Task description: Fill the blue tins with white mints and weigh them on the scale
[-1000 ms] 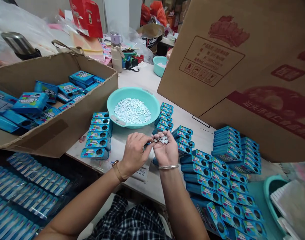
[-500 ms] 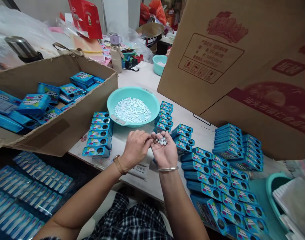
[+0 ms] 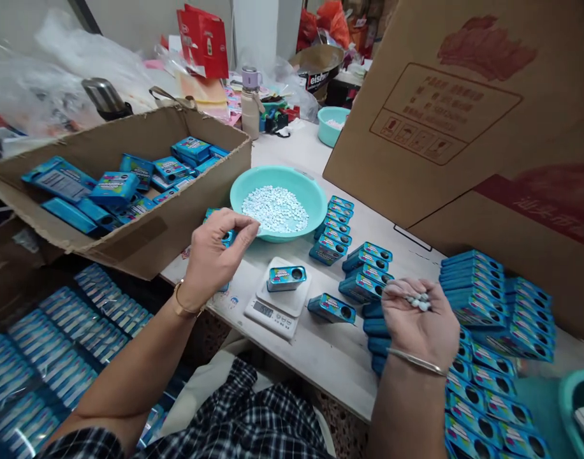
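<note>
My right hand (image 3: 419, 325), palm up with fingers curled, cups several small pale-blue candies (image 3: 420, 302) beside the rows of blue tins. My left hand (image 3: 215, 255) hovers left of the turquoise basin (image 3: 315, 191), its thumb and forefinger pinched together. Whatever lies between those fingertips, if anything, is too small to make out. Inside the basin is a bed of similar candies (image 3: 275, 209). Between the hands, one blue tin (image 3: 286, 278) with a round dark opening stands on a white kitchen scale (image 3: 273, 319). Another blue tin (image 3: 331, 308) stands right of the scale.
A cardboard box (image 3: 143, 242) of loose blue tins flanks the table on the left. Tins in rows (image 3: 493, 389) fill the right side, below a large carton (image 3: 464, 127). A bottle (image 3: 250, 108) and a second turquoise bowl (image 3: 329, 134) stand at the back.
My hands have parted: the left moved left and up toward the basin, the right moved right with the candies. The scale and the tin on it have come into view.
</note>
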Demonstrator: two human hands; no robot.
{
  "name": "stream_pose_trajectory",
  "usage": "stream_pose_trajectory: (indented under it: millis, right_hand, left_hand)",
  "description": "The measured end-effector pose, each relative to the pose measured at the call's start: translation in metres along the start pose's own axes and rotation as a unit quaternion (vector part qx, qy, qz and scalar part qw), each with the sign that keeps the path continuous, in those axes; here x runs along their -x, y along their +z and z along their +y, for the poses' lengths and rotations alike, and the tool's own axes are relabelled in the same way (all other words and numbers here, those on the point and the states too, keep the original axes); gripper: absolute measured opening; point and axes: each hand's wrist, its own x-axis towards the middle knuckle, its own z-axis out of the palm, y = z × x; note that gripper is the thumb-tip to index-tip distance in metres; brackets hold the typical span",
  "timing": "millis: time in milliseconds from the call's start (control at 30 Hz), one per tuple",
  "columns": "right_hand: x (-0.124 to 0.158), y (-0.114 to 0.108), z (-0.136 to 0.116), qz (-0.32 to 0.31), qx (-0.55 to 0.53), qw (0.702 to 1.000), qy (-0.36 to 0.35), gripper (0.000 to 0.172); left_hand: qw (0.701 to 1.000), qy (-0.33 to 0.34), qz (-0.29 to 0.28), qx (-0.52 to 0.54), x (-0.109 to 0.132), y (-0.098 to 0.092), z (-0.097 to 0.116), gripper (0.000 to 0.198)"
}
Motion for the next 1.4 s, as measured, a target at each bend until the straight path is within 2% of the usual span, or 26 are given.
stream_pose_trajectory:
  millis: [67,167,267,367,433,567,633,733,833,900,1000,1100,1200,1333,1400]
  right_hand:
    - [0.003,-0.007,-0.006,0.008,0.001,1.000,-0.005,0.015]
    - [0.008,-0.013,-0.012,0.025,0.001,1.000,-0.010,0.017]
    - [0.015,-0.017,-0.021,0.027,-0.006,0.999,-0.024,0.016]
    - [0.023,-0.023,-0.034,0.031,-0.028,0.998,-0.041,0.014]
    - [0.028,-0.028,-0.043,0.037,-0.043,0.997,-0.053,0.013]
    - [0.039,-0.039,-0.059,0.045,-0.062,0.995,-0.070,0.013]
    - [0.043,-0.042,-0.065,0.040,-0.070,0.994,-0.076,0.014]
    - [0.048,-0.046,-0.072,0.025,-0.084,0.992,-0.087,0.016]
    - [0.052,-0.049,-0.077,0.014,-0.102,0.990,-0.096,0.016]
    - [0.056,-0.052,-0.081,0.010,-0.104,0.989,-0.104,0.015]
    - [0.061,-0.057,-0.087,0.009,-0.103,0.987,-0.122,0.015]
    - [0.066,-0.063,-0.093,0.027,-0.113,0.984,-0.138,0.015]
    - [0.067,-0.067,-0.096,0.040,-0.123,0.982,-0.139,0.015]
    - [0.062,-0.067,-0.092,0.033,-0.122,0.984,-0.125,0.015]
    - [0.058,-0.063,-0.086,0.027,-0.115,0.986,-0.116,0.015]
  left_hand:
    - [0.999,0.013,-0.044,-0.016,0.007,0.005,-0.003,0.022]
    - [0.986,0.044,-0.142,-0.074,0.020,0.025,-0.009,0.053]
    - [0.953,0.074,-0.251,-0.154,0.031,0.048,-0.012,0.077]
    - [0.921,0.091,-0.306,-0.224,0.038,0.065,-0.015,0.081]
    - [0.910,0.096,-0.314,-0.253,0.040,0.072,-0.016,0.072]
    - [0.901,0.126,-0.321,-0.264,0.037,0.077,-0.009,0.030]
    - [0.911,0.148,-0.297,-0.246,0.032,0.080,0.006,0.024]
    - [0.928,0.180,-0.264,-0.193,0.022,0.092,0.041,0.029]
    - [0.924,0.219,-0.280,-0.145,0.015,0.120,0.074,0.033]
    - [0.913,0.241,-0.303,-0.128,0.017,0.145,0.086,0.034]
    - [0.900,0.256,-0.332,-0.120,0.025,0.183,0.088,0.034]
    - [0.899,0.251,-0.340,-0.115,0.035,0.205,0.080,0.035]
    - [0.907,0.236,-0.330,-0.110,0.044,0.202,0.071,0.043]
    - [0.925,0.198,-0.307,-0.106,0.062,0.179,0.052,0.063]
    - [0.925,0.177,-0.312,-0.123,0.076,0.171,0.042,0.062]
